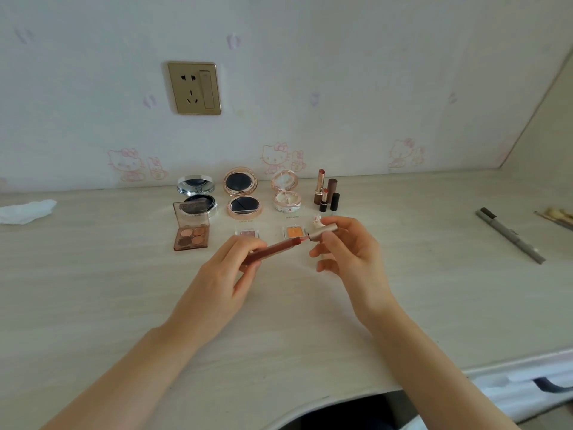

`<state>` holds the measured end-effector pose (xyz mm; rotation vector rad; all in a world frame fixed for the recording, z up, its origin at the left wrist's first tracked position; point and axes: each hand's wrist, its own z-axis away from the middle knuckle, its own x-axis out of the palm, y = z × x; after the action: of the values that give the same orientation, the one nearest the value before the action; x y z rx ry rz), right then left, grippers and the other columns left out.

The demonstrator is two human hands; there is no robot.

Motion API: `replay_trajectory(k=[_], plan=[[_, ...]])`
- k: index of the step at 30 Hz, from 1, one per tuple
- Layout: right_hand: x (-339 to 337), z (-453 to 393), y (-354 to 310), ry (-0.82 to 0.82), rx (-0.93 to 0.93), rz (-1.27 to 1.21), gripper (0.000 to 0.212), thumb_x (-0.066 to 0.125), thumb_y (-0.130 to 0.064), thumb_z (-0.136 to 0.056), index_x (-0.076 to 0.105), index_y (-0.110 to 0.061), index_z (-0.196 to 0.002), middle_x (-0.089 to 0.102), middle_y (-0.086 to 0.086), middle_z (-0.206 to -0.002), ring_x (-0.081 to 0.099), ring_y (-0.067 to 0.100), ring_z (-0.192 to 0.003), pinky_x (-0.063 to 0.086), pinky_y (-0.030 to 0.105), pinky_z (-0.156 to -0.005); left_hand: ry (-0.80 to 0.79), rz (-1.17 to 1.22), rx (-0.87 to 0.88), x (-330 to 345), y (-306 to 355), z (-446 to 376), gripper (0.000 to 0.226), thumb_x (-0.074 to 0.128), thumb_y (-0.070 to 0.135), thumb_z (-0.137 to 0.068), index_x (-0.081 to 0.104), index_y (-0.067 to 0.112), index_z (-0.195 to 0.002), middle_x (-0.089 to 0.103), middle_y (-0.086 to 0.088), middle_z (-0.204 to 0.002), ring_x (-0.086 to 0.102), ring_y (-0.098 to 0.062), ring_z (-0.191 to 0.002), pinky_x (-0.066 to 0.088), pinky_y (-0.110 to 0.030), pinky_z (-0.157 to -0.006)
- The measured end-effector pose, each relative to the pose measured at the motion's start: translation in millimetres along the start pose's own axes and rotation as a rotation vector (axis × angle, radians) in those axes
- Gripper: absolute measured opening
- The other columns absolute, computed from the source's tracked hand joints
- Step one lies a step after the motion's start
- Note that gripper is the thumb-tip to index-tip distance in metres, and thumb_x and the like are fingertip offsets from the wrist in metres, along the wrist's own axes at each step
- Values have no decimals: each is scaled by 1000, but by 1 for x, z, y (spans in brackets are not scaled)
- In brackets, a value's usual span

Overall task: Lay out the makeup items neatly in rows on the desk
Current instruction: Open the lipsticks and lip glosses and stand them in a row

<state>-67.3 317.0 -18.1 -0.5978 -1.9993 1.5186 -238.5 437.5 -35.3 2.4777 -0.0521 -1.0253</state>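
My left hand [231, 268] grips a dark red lip gloss tube [273, 248] above the desk [93, 290]. My right hand [347, 252] pinches its rose-gold cap [324, 231], which meets the tube's neck. Behind them stand three open round compacts: a silver one [196, 195], a pink-gold one [242, 193] and a white one [286, 193]. Uncapped lipsticks [325, 193] stand at the right of that row. In front lie an open four-colour eyeshadow palette [190, 229], a small pink eyeshadow pan [247, 233] and an orange pan [293, 232].
A grey pencil [510, 235] lies on the desk at the right, with brush tips [558, 216] at the frame edge. A crumpled white tissue [26, 211] lies far left. A wall socket [194, 87] sits above. The desk's curved front edge runs below my arms.
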Motion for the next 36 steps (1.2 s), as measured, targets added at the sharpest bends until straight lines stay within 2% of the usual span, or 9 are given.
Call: replay_trajectory(k=[4, 8, 12, 16, 20, 23, 27, 31, 36], plan=[[-16, -7, -9, 34, -1, 43, 19, 53, -7, -93, 64, -16, -106, 67, 6, -79, 64, 18, -69, 49, 33, -54, -55, 3, 30, 5, 13, -4, 20, 53, 21, -92, 54, 24, -112, 54, 14, -101, 57, -5, -87, 48, -25, -74], [-37, -17, -23, -3, 23, 115, 20, 52, -6, -93, 65, -15, -105, 67, -2, -74, 65, 13, -70, 52, 25, -57, -132, -9, 86, 12, 29, -10, 19, 45, 26, -96, 53, 25, -114, 50, 15, -97, 50, -4, -84, 43, -20, -70], [-58, -29, -33, -9, 87, 112, 21, 52, -7, -94, 66, -15, -108, 68, -2, -80, 65, 14, -74, 52, 27, -63, -177, 13, 161, 30, 48, -22, 23, 40, 26, -98, 55, 23, -115, 45, 19, -102, 45, -5, -92, 36, -14, -81], [-79, -46, -44, 26, 123, 162, 19, 54, -14, -94, 67, -20, -107, 69, 0, -87, 64, 12, -72, 49, 26, -61, -228, 45, 147, 57, 71, -35, 32, 42, 35, -96, 60, 20, -117, 53, 5, -108, 48, -13, -107, 44, -28, -86], [-99, -61, -51, 60, 141, 284, 20, 55, -16, -92, 68, -24, -104, 68, 0, -84, 63, 11, -68, 48, 25, -61, -363, 10, 184, 85, 90, -49, 49, 41, 54, -91, 54, 25, -129, 50, 10, -112, 37, -7, -112, 36, -27, -96], [-108, -69, -50, 84, 158, 370, 20, 55, -16, -90, 69, -24, -102, 65, -3, -80, 60, 9, -64, 46, 21, -57, -408, -17, 226, 103, 96, -56, 56, 44, 60, -88, 48, 29, -135, 49, 11, -116, 33, -8, -117, 32, -29, -103], [-113, -80, -42, 102, 182, 445, 14, 58, -19, -89, 68, -25, -95, 65, -6, -75, 56, 9, -63, 43, 21, -57, -373, -66, 256, 117, 96, -57, 57, 45, 57, -88, 45, 29, -137, 53, 10, -121, 30, -11, -125, 28, -32, -108], [-110, -91, -31, 71, 209, 497, 14, 59, -22, -89, 68, -22, -99, 65, -6, -75, 56, 11, -67, 43, 23, -60, -314, -162, 309, 119, 89, -60, 53, 52, 53, -87, 55, 23, -130, 56, 6, -112, 37, -16, -117, 34, -36, -105], [-98, -103, -19, -12, 220, 620, 11, 60, -21, -88, 69, -24, -94, 65, -5, -77, 54, 6, -64, 40, 12, -49, -277, -183, 298, 117, 85, -61, 49, 56, 52, -86, 61, 21, -124, 51, 3, -121, 41, -19, -120, 35, -34, -105]])
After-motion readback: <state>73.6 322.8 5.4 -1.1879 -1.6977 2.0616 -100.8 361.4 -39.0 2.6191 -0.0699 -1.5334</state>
